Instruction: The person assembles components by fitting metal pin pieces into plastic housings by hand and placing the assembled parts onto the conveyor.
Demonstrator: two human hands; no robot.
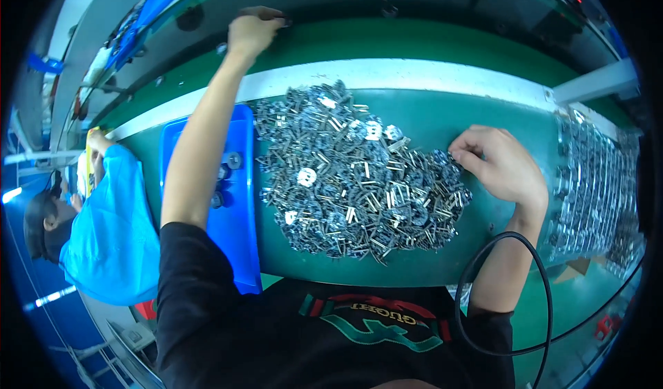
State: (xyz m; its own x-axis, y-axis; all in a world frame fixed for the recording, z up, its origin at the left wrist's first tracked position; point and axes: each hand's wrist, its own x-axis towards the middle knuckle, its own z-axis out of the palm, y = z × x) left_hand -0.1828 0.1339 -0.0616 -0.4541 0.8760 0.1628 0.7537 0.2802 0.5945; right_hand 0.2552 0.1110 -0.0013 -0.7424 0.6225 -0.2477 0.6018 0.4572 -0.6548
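Currently working with two bare hands over one green workbench (514,116), facing one wide heap of small pronged metal parts (345,188), too many and too tangled to count. Reaching far forward with the left hand (254,33), past one white rail (428,72) and over one green conveyor belt (414,43), bending its fingers and bringing their tips close to one small dark piece (287,23); not being able to tell whether gripping that piece or merely meeting it. Bending the right hand (503,164) at the right edge of the heap, drawing thumb and forefinger nearly together beside the outermost parts; again not being able to tell whether clamping any one of them. Having the heap spreading across the middle of the workbench, between the right hand and one blue tray (243,251), and showing at least four pale round pieces (306,176) among the darker ones. Passing the left forearm over the blue tray, seeing three small round parts (235,159) lying in it. Wearing one black shirt (276,340), and having one black cable (549,299) looping across the right forearm. Facing many clear plastic trays (597,182) at the far right, overlapping too closely for counting. Working near one co-worker (114,230) at the left.
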